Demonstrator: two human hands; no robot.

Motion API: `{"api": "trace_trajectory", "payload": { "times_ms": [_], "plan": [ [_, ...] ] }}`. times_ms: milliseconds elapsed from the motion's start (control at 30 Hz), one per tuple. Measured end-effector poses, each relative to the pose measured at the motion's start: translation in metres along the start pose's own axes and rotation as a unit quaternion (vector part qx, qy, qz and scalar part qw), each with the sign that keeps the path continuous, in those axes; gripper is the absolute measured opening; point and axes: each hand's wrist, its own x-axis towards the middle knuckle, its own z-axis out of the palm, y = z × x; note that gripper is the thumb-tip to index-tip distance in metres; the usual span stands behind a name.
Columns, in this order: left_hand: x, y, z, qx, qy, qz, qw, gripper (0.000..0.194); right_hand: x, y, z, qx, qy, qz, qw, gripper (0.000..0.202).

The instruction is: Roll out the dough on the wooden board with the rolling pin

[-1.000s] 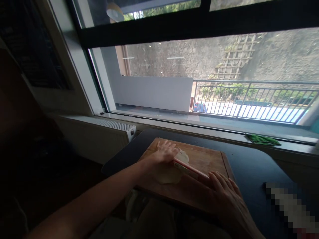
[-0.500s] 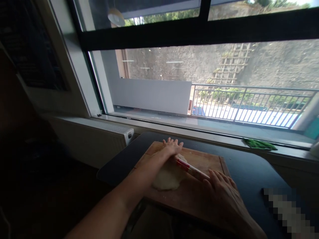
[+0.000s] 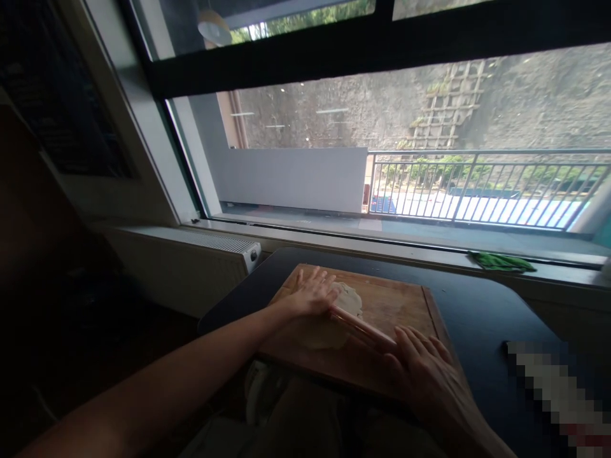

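Note:
A slim rolling pin (image 3: 365, 329) lies aslant across pale flattened dough (image 3: 349, 299) on a wooden board (image 3: 396, 302). My left hand (image 3: 315, 294) rests palm-down over the pin's far-left end, its fingers stretched out and spread beyond it. At the near-right end is my right hand (image 3: 424, 359), with its fingers over the pin and the thumb on the near side. Dough shows on both sides of the pin, and part of it is under my left hand and forearm. Both ends of the pin are covered by my hands.
The board lies on a dark table (image 3: 491, 324) with rounded corners. A white radiator (image 3: 191, 261) stands left of the table, below the window. On the sill is a green cloth (image 3: 501, 261). A pixelated patch covers something at the table's right side.
The rolling pin has rolled a little towards me, and its red printed part no longer shows clearly. My left hand has shifted left and nearer. More of the far dough shows.

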Motion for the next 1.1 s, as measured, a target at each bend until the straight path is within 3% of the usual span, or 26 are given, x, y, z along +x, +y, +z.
{"api": "trace_trajectory", "payload": {
  "times_ms": [167,267,400,533,600,700,800,1000,1100],
  "plan": [
    [0.073,0.023,-0.005,-0.062,-0.022,-0.094,0.993,0.07,0.029,0.019,-0.001,0.003,-0.043,0.055,0.998,0.042],
    [0.097,0.031,-0.006,-0.079,-0.009,-0.138,0.987,0.072,0.035,0.024,0.001,0.007,-0.053,0.065,0.996,0.043],
    [0.085,0.026,-0.002,-0.065,0.006,-0.107,0.992,0.07,0.025,0.021,0.007,0.006,-0.031,0.052,0.998,0.043],
    [0.034,0.009,0.004,-0.029,-0.019,-0.059,0.998,0.069,0.004,0.008,0.01,-0.001,0.026,0.011,1.0,0.046],
    [0.009,0.001,0.007,-0.006,-0.006,-0.031,0.999,0.068,-0.004,0.004,0.01,-0.004,0.042,-0.009,0.999,0.046],
    [-0.006,-0.002,0.007,0.01,0.012,-0.018,1.0,0.066,-0.006,0.004,0.009,-0.004,0.035,-0.027,0.999,0.048],
    [0.015,0.006,0.002,-0.014,-0.006,-0.049,0.999,0.066,0.005,0.01,0.006,0.0,0.012,0.012,1.0,0.045],
    [0.09,0.027,-0.002,-0.058,0.008,-0.118,0.991,0.072,0.033,0.026,0.001,0.034,-0.05,0.074,0.995,0.042],
    [0.1,0.031,-0.001,-0.062,0.02,-0.11,0.992,0.071,0.033,0.027,0.004,0.025,-0.053,0.078,0.995,0.044]
  ]
}}
